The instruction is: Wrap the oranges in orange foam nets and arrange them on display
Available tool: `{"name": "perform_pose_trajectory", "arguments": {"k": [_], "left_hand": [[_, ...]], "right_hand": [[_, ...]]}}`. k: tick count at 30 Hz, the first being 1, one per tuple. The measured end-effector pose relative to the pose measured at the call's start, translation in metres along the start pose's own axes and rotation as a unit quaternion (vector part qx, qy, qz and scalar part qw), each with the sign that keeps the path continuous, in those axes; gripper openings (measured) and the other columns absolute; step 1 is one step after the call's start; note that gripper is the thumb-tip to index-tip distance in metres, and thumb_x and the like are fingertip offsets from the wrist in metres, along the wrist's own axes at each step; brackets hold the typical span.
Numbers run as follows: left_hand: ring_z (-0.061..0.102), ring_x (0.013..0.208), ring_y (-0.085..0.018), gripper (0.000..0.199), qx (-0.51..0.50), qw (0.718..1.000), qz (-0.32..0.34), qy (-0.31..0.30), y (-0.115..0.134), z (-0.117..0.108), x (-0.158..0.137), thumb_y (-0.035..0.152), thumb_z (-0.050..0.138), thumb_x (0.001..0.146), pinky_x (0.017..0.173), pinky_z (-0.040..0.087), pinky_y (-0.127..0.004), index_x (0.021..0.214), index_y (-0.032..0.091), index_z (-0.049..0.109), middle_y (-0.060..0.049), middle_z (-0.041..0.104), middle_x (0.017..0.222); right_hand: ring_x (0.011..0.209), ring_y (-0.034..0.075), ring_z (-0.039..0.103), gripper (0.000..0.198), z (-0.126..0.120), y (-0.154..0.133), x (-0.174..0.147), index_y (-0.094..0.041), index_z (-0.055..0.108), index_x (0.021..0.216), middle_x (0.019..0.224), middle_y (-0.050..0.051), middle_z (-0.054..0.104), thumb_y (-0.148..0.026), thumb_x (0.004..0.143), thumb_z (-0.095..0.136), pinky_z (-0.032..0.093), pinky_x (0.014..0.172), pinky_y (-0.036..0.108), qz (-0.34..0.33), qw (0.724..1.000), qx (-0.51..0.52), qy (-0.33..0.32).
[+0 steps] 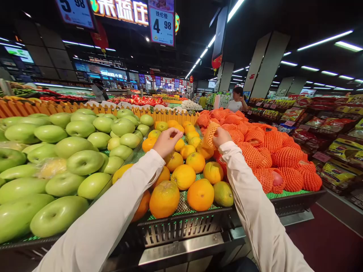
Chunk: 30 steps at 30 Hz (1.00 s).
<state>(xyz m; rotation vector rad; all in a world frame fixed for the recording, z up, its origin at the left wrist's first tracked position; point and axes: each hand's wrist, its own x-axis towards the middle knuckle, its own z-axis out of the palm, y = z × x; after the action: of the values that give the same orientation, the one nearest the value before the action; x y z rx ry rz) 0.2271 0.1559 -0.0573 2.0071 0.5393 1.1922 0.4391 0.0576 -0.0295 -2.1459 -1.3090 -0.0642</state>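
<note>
Handling this yellow-orange foam-mesh sleeve (pixel 210 135) seems my step: right grip (pixel 222 137) holding it, left grip (pixel 168 142) narrow; next likely needs both.

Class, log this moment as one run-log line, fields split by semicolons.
left hand: over oranges, nothing visibly held; right hand: holding foam net; green fruit: left; netted fruit: right

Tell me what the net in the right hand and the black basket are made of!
The net looks like soft, matte plastic foam, because its mesh seems thick and puffy. The black basket seems hard, slightly shiny plastic with neat slots, though painted metal is possible.
</note>
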Motion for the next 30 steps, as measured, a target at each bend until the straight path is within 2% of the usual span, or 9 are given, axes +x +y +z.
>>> {"name": "perform_pose_trajectory", "arguments": {"k": [3, 6, 9, 12, 15, 19, 23, 27, 30], "left_hand": [[0.060, 0.082, -0.017, 0.028, 0.013, 1.000, -0.001, -0.013, -0.001, 0.001, 0.000, 0.042, 0.059, 0.085, 0.077, 0.047, -0.029, 0.083, 0.014, 0.063, -0.007, 0.068, 0.090], [0.062, 0.084, -0.018, 0.030, 0.032, 0.999, 0.010, -0.034, -0.003, 0.002, 0.000, 0.045, 0.059, 0.084, 0.083, 0.046, -0.032, 0.081, 0.015, 0.064, -0.007, 0.070, 0.089], [0.063, 0.085, -0.019, 0.032, 0.037, 0.999, 0.015, -0.034, -0.004, 0.002, 0.000, 0.047, 0.058, 0.083, 0.085, 0.046, -0.033, 0.080, 0.016, 0.063, -0.007, 0.070, 0.090], [0.062, 0.084, -0.019, 0.031, 0.038, 0.999, 0.016, -0.025, -0.004, 0.002, 0.000, 0.047, 0.059, 0.082, 0.084, 0.045, -0.033, 0.079, 0.017, 0.063, -0.006, 0.070, 0.088], [0.060, 0.082, -0.018, 0.029, 0.022, 1.000, -0.006, -0.015, -0.002, 0.003, 0.000, 0.045, 0.063, 0.080, 0.080, 0.046, -0.031, 0.080, 0.016, 0.063, -0.006, 0.069, 0.088], [0.060, 0.078, -0.015, 0.030, -0.089, 0.988, -0.126, -0.029, 0.009, 0.005, -0.004, 0.045, 0.064, 0.085, 0.062, 0.048, -0.024, 0.089, 0.016, 0.059, -0.006, 0.065, 0.092], [0.059, 0.061, -0.011, 0.036, -0.223, 0.949, -0.216, -0.054, 0.022, 0.005, -0.008, 0.052, 0.053, 0.097, 0.056, 0.051, -0.023, 0.108, 0.019, 0.058, -0.002, 0.058, 0.084], [0.065, 0.064, -0.015, 0.052, -0.287, 0.906, -0.264, -0.162, 0.030, 0.004, -0.012, 0.061, 0.040, 0.101, 0.058, 0.053, -0.024, 0.122, 0.017, 0.058, -0.007, 0.065, 0.086], [0.067, 0.070, -0.015, 0.048, -0.275, 0.924, -0.235, -0.121, 0.029, 0.007, -0.013, 0.059, 0.048, 0.099, 0.052, 0.049, -0.020, 0.125, 0.019, 0.055, -0.008, 0.067, 0.098]], "right_hand": [[0.119, 0.012, 0.056, 0.049, -0.004, -0.006, -0.006, -0.008, 0.065, 0.130, 0.121, 0.014, 0.055, -0.032, 0.088, 0.057, 0.046, 0.116, 0.021, 0.106, 0.982, -0.147, -0.045], [0.122, 0.017, 0.055, 0.062, 0.009, -0.018, -0.007, -0.008, 0.065, 0.133, 0.123, 0.015, 0.054, -0.045, 0.083, 0.066, 0.047, 0.116, 0.027, 0.113, 0.972, -0.170, -0.112], [0.122, 0.022, 0.055, 0.072, 0.020, -0.020, -0.003, -0.008, 0.063, 0.137, 0.125, 0.016, 0.052, -0.039, 0.074, 0.075, 0.047, 0.116, 0.034, 0.119, 0.960, -0.189, -0.166], [0.121, 0.022, 0.056, 0.062, 0.016, -0.014, -0.003, -0.012, 0.064, 0.137, 0.124, 0.016, 0.053, -0.032, 0.079, 0.068, 0.048, 0.114, 0.036, 0.116, 0.962, -0.195, -0.155], [0.124, 0.020, 0.055, 0.058, 0.006, -0.010, -0.012, -0.010, 0.063, 0.136, 0.124, 0.016, 0.053, -0.033, 0.082, 0.065, 0.046, 0.117, 0.029, 0.102, 0.972, -0.193, -0.091], [0.123, 0.009, 0.055, 0.069, 0.009, -0.013, -0.023, -0.009, 0.061, 0.137, 0.126, 0.013, 0.053, -0.044, 0.079, 0.073, 0.046, 0.118, 0.015, -0.028, 1.000, 0.007, -0.004], [0.122, 0.004, 0.055, 0.092, 0.025, -0.023, -0.028, -0.007, 0.057, 0.140, 0.135, 0.010, 0.048, -0.050, 0.063, 0.083, 0.048, 0.117, 0.011, -0.191, 0.937, 0.293, -0.022], [0.118, 0.005, 0.057, 0.108, 0.032, -0.026, -0.028, -0.002, 0.057, 0.137, 0.135, 0.012, 0.047, -0.060, 0.051, 0.086, 0.051, 0.115, 0.013, -0.214, 0.896, 0.386, -0.041], [0.120, 0.007, 0.055, 0.108, 0.029, -0.024, -0.027, -0.004, 0.056, 0.140, 0.135, 0.013, 0.047, -0.062, 0.054, 0.084, 0.050, 0.116, 0.016, -0.209, 0.905, 0.366, -0.060]]}}
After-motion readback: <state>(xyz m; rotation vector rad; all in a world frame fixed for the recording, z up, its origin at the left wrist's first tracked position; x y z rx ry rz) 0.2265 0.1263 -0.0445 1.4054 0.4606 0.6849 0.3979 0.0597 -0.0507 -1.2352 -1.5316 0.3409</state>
